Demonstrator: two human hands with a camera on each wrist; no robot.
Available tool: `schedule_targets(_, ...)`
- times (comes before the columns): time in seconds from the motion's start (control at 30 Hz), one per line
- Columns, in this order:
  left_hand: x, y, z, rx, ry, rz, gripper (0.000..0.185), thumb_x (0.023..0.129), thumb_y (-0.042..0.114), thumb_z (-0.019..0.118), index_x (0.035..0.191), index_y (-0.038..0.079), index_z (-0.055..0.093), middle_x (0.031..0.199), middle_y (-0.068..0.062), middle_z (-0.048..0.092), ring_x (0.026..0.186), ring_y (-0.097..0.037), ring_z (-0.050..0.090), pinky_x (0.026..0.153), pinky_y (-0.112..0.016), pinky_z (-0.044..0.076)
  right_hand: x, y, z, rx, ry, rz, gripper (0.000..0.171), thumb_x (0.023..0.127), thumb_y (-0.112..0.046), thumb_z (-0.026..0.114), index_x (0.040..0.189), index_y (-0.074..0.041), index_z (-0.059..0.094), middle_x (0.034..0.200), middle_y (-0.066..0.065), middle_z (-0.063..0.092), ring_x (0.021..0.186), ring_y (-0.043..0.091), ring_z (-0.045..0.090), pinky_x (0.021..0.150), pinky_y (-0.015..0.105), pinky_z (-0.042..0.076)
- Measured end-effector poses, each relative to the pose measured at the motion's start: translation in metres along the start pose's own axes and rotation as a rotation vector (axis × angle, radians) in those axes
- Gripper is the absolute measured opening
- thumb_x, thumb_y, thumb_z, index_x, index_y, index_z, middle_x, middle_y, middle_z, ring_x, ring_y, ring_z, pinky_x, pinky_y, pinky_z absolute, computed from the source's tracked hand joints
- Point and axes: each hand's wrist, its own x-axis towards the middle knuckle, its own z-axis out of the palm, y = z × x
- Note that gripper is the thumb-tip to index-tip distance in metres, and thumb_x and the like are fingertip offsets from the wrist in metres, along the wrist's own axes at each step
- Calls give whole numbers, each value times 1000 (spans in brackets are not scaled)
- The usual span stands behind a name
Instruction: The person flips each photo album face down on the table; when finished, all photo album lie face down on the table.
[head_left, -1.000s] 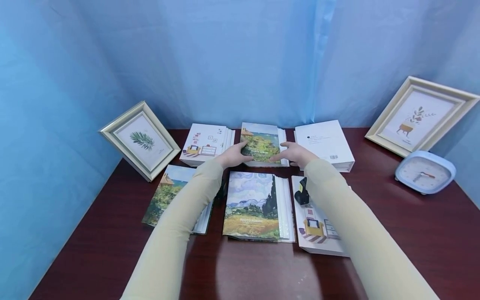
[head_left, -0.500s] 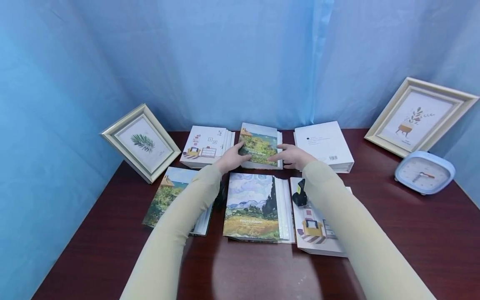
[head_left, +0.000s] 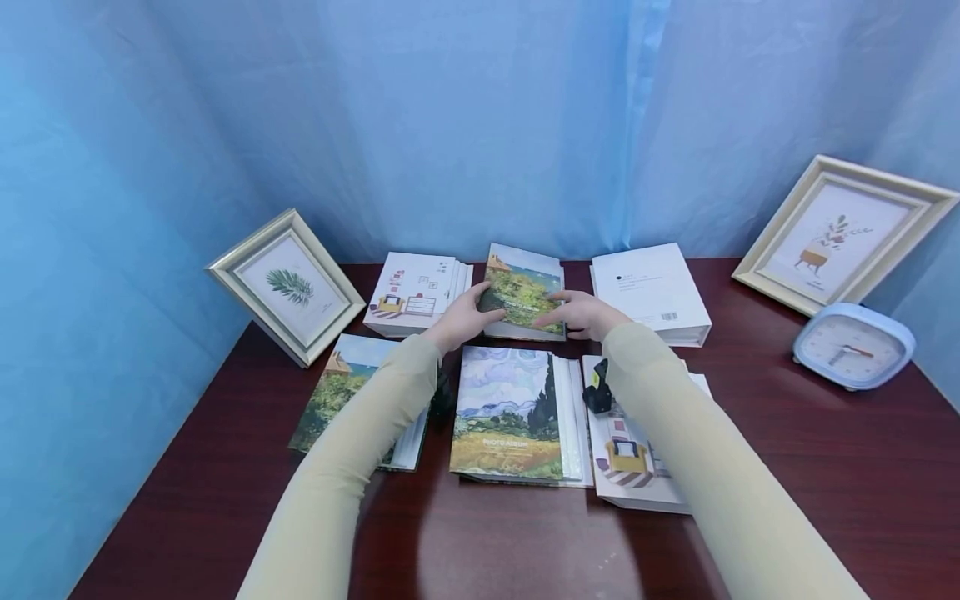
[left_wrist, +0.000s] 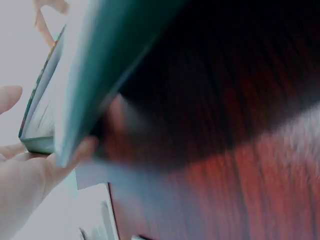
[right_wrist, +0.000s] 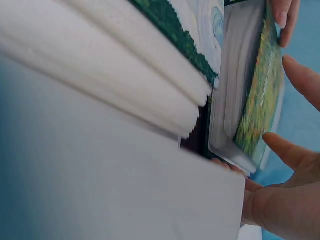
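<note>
Gripping a glossy rectangular photo album (head_left: 521, 293) between both hands, left hand (head_left: 459, 317) and right hand (head_left: 587, 316).

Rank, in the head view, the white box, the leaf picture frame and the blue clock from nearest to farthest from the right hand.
From the right hand:
1. White box, just to its right.
2. Blue clock, far right.
3. Leaf picture frame, far left, beyond the left hand.

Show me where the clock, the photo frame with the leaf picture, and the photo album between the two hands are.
clock (head_left: 853, 345), head view, middle of its white dial.
photo frame with the leaf picture (head_left: 287, 286), head view, on the leaf print.
photo album between the two hands (head_left: 522, 293), head view, middle of its painted landscape cover.
</note>
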Motion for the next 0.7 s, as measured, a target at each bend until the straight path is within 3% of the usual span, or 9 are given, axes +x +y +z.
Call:
schedule_targets(0.17, -2, 6, 1, -22, 9, 30, 69, 96, 24, 57, 153, 18, 19, 158, -8, 19, 144, -27, 20, 113, -46, 28, 1, -1, 4, 17, -11, -14, 83, 89, -29, 65, 154, -16, 14, 160, 12, 4, 144, 37, 15, 112, 56, 25)
schedule_targets(0.33, -5, 10, -2, -50, 27, 45, 65, 97, 21, 56, 152, 17, 22, 157, -8, 21, 143, -28, 25, 112, -45, 31, 3, -1, 7, 50, -7, -23, 82, 92, -36, 62, 154, -17, 12, 159, 12, 3, 143, 37, 16, 111, 56, 25)
schedule_targets(0.7, -14, 19, -14, -19, 50, 50, 59, 98, 25, 52, 151, 21, 26, 156, -9, 25, 139, -30, 32, 108, -45, 36, 3, -5, 14, 83, -23, -55, 78, 93, -33, 60, 154, -19, 12, 159, 13, 3, 143, 36, 19, 111, 53, 28)
